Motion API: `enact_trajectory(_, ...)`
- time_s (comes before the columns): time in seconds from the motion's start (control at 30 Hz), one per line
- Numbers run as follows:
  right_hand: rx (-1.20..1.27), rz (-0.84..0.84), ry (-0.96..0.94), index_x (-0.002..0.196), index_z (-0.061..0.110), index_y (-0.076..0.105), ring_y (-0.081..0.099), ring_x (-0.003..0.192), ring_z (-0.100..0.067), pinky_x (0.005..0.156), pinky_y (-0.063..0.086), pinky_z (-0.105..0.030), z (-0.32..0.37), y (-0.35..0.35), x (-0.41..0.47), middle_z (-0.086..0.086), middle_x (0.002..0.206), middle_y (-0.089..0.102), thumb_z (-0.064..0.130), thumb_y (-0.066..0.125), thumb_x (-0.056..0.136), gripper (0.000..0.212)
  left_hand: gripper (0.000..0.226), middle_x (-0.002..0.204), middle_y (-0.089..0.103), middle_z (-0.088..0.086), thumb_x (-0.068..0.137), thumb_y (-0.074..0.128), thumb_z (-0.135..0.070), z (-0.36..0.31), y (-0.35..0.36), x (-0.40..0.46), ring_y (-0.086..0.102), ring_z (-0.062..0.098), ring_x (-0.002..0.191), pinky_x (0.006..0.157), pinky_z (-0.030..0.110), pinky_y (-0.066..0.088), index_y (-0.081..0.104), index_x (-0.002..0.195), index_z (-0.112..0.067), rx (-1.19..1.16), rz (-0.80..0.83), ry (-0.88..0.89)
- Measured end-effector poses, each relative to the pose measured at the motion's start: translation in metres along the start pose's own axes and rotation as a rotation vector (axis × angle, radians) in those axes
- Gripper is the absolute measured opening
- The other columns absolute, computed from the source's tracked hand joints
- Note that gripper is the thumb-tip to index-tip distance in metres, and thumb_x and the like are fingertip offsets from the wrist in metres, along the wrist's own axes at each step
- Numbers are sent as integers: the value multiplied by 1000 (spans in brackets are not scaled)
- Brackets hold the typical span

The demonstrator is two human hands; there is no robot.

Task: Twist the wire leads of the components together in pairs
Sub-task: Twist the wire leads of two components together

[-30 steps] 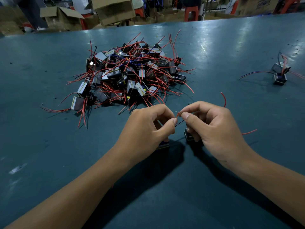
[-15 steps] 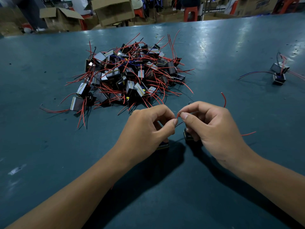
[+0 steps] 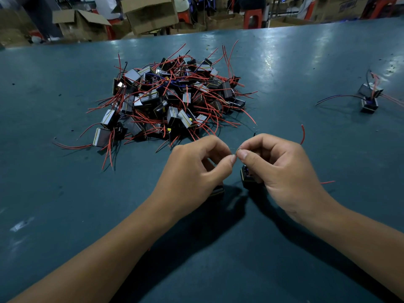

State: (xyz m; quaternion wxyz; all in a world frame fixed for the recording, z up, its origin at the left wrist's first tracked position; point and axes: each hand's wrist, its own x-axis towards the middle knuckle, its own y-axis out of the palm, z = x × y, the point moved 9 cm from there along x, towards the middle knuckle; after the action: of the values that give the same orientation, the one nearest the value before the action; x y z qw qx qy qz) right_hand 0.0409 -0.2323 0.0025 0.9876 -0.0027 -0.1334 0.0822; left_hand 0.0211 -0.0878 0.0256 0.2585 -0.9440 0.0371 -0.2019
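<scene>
My left hand point(image 3: 197, 171) and my right hand point(image 3: 277, 169) meet at the fingertips in the middle of the table, each pinching thin wire leads point(image 3: 237, 149) between thumb and forefinger. Under the left hand a small black component point(image 3: 217, 190) peeks out. Another black component point(image 3: 247, 178) sits below the right hand, partly hidden by its fingers. Red lead ends point(image 3: 302, 134) stick out behind and beside the right hand. A big pile of black components with red leads point(image 3: 170, 101) lies just beyond my hands.
A joined pair of components point(image 3: 369, 97) with long leads lies at the far right on the blue-green table point(image 3: 65, 193). Cardboard boxes point(image 3: 150, 14) and red stools stand past the table's far edge.
Both hands stay in place, fingertips pinched together on the leads; the thumbs and forefingers shift only slightly. The pile and the far-right pair have not moved.
</scene>
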Motion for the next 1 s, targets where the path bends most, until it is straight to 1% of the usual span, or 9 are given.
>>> enact_trajectory(0.1, -5, 15, 10, 79, 16, 68, 44, 52, -8, 49, 37, -17, -1, 2, 0, 8, 57, 55, 7, 67, 91, 15, 10, 87, 69, -10, 91, 66, -28, -3, -6, 2, 66, 13, 77, 65, 33, 54, 69, 99, -22, 4, -45, 10)
enact_trajectory(0.2, -7, 39, 11, 80, 14, 68, 44, 55, -14, 52, 38, -30, -1, 3, -1, 2, 58, 54, 8, 68, 91, 12, 6, 87, 67, -11, 92, 66, -27, -11, -5, 3, 63, 13, 84, 67, 15, 43, 70, 93, -22, 109, -6, 83)
enact_trajectory(0.33, -73, 63, -32, 82, 15, 69, 46, 58, -19, 55, 36, -37, 4, 3, -3, -2, 62, 56, 13, 71, 90, 8, 12, 81, 64, -9, 93, 65, -27, -20, -6, 4, 58, 12, 79, 68, 9, 36, 67, 86, -18, 215, -6, 157)
enact_trajectory(0.5, -142, 73, -69, 81, 17, 69, 47, 56, -11, 53, 38, -31, 9, 5, -5, 7, 59, 55, 23, 68, 85, 7, 14, 70, 55, -17, 97, 65, -23, -14, -2, 10, 49, -2, 59, 57, 8, 33, 66, 85, -16, 120, 115, 80)
enact_trajectory(0.6, -144, 87, -70, 82, 16, 68, 47, 57, -10, 54, 38, -30, 9, 5, -5, 7, 60, 56, 19, 70, 88, 7, 13, 72, 57, -21, 97, 63, -30, -13, -2, 9, 50, 2, 59, 56, 14, 35, 66, 87, -22, 80, 160, 68)
enact_trajectory(0.73, -116, 98, -55, 82, 16, 68, 46, 56, -13, 52, 37, -28, 6, 4, -3, 4, 60, 54, 11, 69, 91, 11, 13, 82, 62, -17, 95, 60, -36, -11, -3, 10, 55, 14, 70, 61, 41, 46, 66, 93, -25, 83, 178, 63)
enact_trajectory(0.8, -111, 111, -54, 82, 16, 68, 46, 56, -13, 52, 37, -28, 6, 4, -3, 4, 60, 54, 11, 69, 91, 10, 11, 85, 63, -16, 95, 61, -33, -12, -4, 10, 56, 13, 74, 62, 34, 45, 67, 94, -24, 87, 168, 78)
enact_trajectory(0.9, -112, 124, -57, 83, 16, 68, 46, 57, -13, 52, 37, -27, 6, 6, -3, 4, 61, 54, 15, 68, 90, 7, 7, 84, 64, -13, 94, 63, -24, -18, -6, 10, 57, 7, 77, 67, 12, 37, 68, 91, -19, 156, 121, 147)
enact_trajectory(1.0, -130, 124, -49, 82, 16, 68, 46, 57, -14, 54, 38, -31, 6, 6, -4, 3, 61, 55, 20, 68, 87, 6, 3, 81, 63, -10, 91, 65, -16, -23, -5, 9, 55, 4, 74, 68, 9, 37, 67, 88, -16, 216, 96, 184)
